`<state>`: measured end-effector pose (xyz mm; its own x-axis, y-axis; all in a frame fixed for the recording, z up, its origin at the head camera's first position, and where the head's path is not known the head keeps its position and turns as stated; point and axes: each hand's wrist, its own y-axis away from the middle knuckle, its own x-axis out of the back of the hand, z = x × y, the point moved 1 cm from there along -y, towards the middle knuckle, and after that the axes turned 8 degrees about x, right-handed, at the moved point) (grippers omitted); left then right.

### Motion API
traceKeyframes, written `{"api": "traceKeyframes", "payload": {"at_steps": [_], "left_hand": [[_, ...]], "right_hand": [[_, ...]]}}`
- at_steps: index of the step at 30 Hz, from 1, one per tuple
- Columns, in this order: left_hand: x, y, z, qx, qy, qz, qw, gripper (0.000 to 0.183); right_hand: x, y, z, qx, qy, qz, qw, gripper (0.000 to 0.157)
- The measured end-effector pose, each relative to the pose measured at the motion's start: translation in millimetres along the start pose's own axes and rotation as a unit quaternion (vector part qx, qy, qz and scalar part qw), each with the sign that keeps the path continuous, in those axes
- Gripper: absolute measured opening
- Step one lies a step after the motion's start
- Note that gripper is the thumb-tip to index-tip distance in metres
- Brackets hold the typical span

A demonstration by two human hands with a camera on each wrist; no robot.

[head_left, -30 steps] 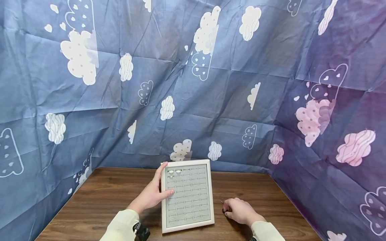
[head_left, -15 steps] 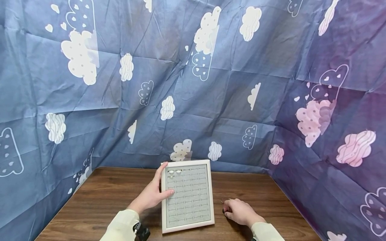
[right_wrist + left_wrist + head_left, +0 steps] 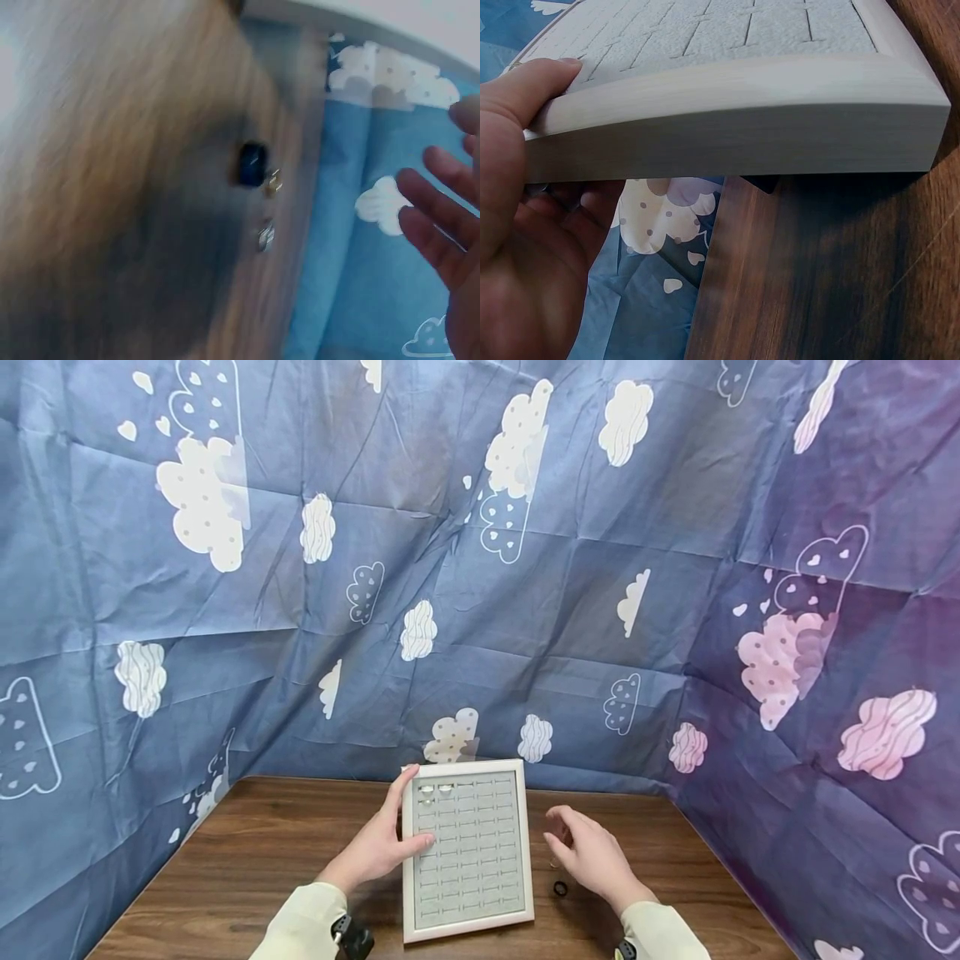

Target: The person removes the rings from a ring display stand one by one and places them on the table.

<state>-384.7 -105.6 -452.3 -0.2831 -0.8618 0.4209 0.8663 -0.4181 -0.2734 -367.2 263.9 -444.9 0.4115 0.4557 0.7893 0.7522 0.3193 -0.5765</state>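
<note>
A ring display board (image 3: 468, 852) with a pale frame and grey slotted padding leans tilted on the table. My left hand (image 3: 375, 846) grips its left edge, thumb on the front and fingers behind, as the left wrist view (image 3: 536, 187) also shows. Three pale rings (image 3: 446, 788) sit in the upper-left slots. On the table right of the board lies a black ring (image 3: 560, 888). In the right wrist view a gold ring (image 3: 272, 184) and a silver ring (image 3: 266, 236) lie beside it. My right hand (image 3: 592, 856) hovers near them, fingers loosely bent, holding nothing visible.
The brown wooden table (image 3: 300, 818) ends at a blue cloth backdrop (image 3: 480, 610) with printed clouds, which stands at the back and both sides. A black device (image 3: 352, 937) is strapped to my left wrist.
My right hand has lifted away from the table and moved slightly up, its fingers loosening. The black ring, partly hidden under it before, now lies in full view. Left hand and board stay put.
</note>
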Motion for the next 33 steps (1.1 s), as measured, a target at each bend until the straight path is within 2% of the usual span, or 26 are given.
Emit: {"api": "traceKeyframes", "payload": {"at_steps": [4, 7, 18, 26, 33], "left_hand": [[-0.3, -0.1, -0.3, 0.002, -0.004, 0.002, 1.0000, 0.108], [0.0, -0.3, 0.0, 0.000, -0.004, 0.002, 1.0000, 0.108], [-0.4, 0.4, 0.9, -0.001, 0.006, 0.000, 1.0000, 0.107], [-0.4, 0.4, 0.4, 0.004, -0.001, 0.007, 1.0000, 0.108], [-0.7, 0.5, 0.1, 0.001, 0.010, -0.002, 0.9999, 0.107]], "right_hand": [[3.7, -10, -14, 0.018, -0.024, 0.052, 0.998, 0.029], [5.6, -18, -25, 0.033, -0.048, 0.074, 0.996, 0.030], [-0.7, -40, -62, 0.113, -0.069, 0.110, 0.985, 0.031], [-7.6, -55, -89, 0.146, -0.049, 0.114, 0.982, 0.030], [-14.4, -64, -107, 0.140, -0.039, 0.101, 0.984, 0.027]]}}
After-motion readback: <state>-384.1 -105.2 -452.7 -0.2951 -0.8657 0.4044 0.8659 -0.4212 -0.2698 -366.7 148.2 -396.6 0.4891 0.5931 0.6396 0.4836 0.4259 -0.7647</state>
